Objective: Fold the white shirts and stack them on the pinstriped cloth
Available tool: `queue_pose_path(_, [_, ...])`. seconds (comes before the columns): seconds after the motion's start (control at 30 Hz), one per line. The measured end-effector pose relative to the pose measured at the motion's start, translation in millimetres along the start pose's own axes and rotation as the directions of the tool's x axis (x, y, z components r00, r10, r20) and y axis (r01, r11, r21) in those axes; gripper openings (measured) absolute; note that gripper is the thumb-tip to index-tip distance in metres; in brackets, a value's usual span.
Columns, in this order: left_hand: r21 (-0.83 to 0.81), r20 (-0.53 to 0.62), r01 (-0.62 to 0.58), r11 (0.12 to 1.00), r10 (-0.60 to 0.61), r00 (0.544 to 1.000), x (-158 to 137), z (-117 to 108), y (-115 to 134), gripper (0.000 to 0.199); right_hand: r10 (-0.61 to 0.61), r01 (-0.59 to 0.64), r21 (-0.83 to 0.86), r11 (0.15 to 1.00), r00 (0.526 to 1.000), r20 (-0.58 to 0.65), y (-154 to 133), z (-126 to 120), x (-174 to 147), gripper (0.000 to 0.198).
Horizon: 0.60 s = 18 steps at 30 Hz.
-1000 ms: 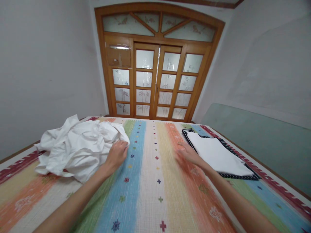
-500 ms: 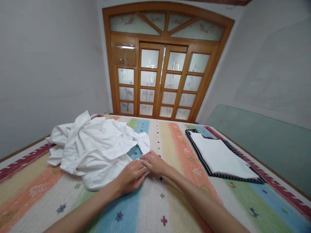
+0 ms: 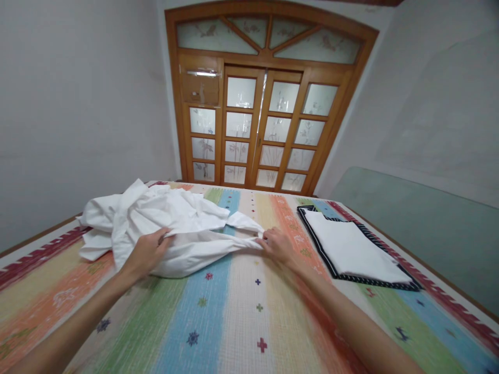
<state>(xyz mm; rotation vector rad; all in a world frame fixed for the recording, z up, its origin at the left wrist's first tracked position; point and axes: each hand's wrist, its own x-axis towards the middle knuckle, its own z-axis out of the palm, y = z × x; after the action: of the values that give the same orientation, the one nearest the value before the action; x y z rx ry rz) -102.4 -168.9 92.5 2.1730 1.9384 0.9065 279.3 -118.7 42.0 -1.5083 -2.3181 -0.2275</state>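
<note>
A crumpled white shirt (image 3: 191,208) lies on the left half of the striped cover. My right hand (image 3: 277,245) is closed on the end of one sleeve, which stretches out to the right in two twisted strands with a narrow gap between them. Farther left, my left hand (image 3: 150,250) grips the near side of the same shirt, its fingers curled over the fabric and partly hidden. The rest of the shirt spreads in loose folds beyond my left hand.
A folded white cloth rests on a black, white-edged piece (image 3: 354,246) to the right. The striped, patterned cover (image 3: 218,332) lies beneath everything. Grey walls flank both sides, a pale green panel (image 3: 421,223) stands at right, and wooden glazed doors (image 3: 259,119) are behind.
My hands were together near the middle; now they are apart, the left shifted left along the shirt and the right moved right, drawing the sleeve out taut.
</note>
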Motion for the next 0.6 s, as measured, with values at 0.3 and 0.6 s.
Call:
queue_pose_path(0.3, [-0.384, -0.136, 0.104, 0.917, -0.168, 0.976, 0.7, -38.0, 52.5, 0.047, 0.397, -0.413, -0.02, 0.91, 0.886, -0.241, 56.0, -7.2, 9.6, 0.033])
queue_pose_path(0.6, [-0.367, 0.064, -0.068, 0.928, 0.098, 0.993, -6.6, -10.0, 55.8, 0.045, 0.297, -0.26, 0.233, 0.937, 0.944, -0.142, 42.2, -8.2, 1.0, 0.027])
